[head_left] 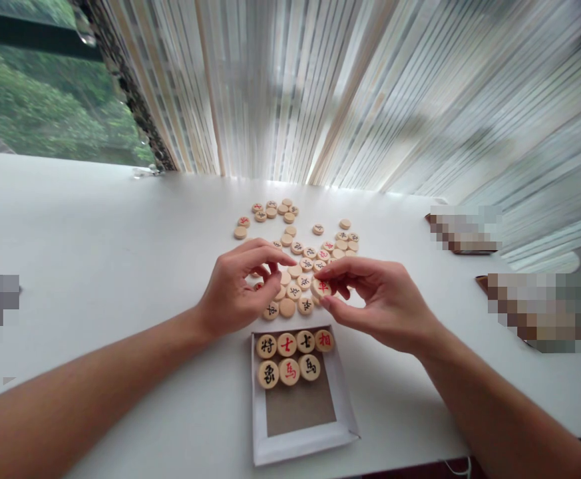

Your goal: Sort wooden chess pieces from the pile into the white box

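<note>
My right hand (375, 299) pinches a round wooden piece with a red character (322, 287) between thumb and fingertips, above the loose pieces. My left hand (243, 283) hovers at the left of the pile, thumb and fingers curved and apart, with nothing visible between them. Below both hands lies a shallow white box (305, 444). Several pieces stand in two rows at its upper end, among them a black-marked piece (267, 345) at the left corner and a red-marked piece (325, 340) at the right. The box's lower part shows its brown bottom.
Loose wooden pieces, some face up and some blank, spread over the white table (120, 233) beyond my hands, one (345, 224) at the far right. Blurred-out objects lie at the right side and left edge. A striped curtain (280, 86) hangs behind the table.
</note>
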Motion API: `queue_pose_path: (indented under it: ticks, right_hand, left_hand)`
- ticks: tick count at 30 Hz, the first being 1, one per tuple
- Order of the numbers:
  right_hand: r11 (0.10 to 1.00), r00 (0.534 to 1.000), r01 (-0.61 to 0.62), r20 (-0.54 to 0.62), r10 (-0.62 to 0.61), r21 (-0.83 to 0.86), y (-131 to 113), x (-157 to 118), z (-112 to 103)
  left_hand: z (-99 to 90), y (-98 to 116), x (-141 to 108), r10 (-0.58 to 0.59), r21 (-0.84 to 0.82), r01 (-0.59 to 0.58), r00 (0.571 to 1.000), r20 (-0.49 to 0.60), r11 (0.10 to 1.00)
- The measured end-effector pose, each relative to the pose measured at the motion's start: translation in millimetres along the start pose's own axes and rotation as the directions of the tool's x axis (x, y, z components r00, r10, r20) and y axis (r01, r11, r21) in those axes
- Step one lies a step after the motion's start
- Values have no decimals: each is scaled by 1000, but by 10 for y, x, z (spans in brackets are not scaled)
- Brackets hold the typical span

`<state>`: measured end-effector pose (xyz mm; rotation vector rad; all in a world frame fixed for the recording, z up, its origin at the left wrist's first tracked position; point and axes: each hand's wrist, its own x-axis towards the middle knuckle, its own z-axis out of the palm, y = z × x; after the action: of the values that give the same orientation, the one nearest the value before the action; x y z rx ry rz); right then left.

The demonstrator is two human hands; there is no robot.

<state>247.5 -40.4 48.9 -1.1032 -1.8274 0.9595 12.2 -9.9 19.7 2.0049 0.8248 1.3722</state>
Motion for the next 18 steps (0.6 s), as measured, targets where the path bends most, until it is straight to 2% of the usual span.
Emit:
queue_pose_path:
  ticks: [4, 9, 12, 18]
  right_hand:
    - [995, 999, 41, 14, -39, -94, -113, -117, -89]
    - [968, 991, 107, 98, -87, -226, -239, -360, -139]
    - [945, 985, 146, 130, -112, -293, -252, -540, -108]
    - [937, 978, 167, 173, -118, -308, -225, -810, 13]
  left_hand:
    - [-4, -2, 3, -21, -16, 21, 1000, -10, 1000]
    - [-1, -4, -1, -37, -22, 37, 999, -6, 999]
    - [1, -7, -2, -43, -28, 43, 999, -3, 999]
    - [9, -3, 0, -63, -28, 63, 998, 4, 998]
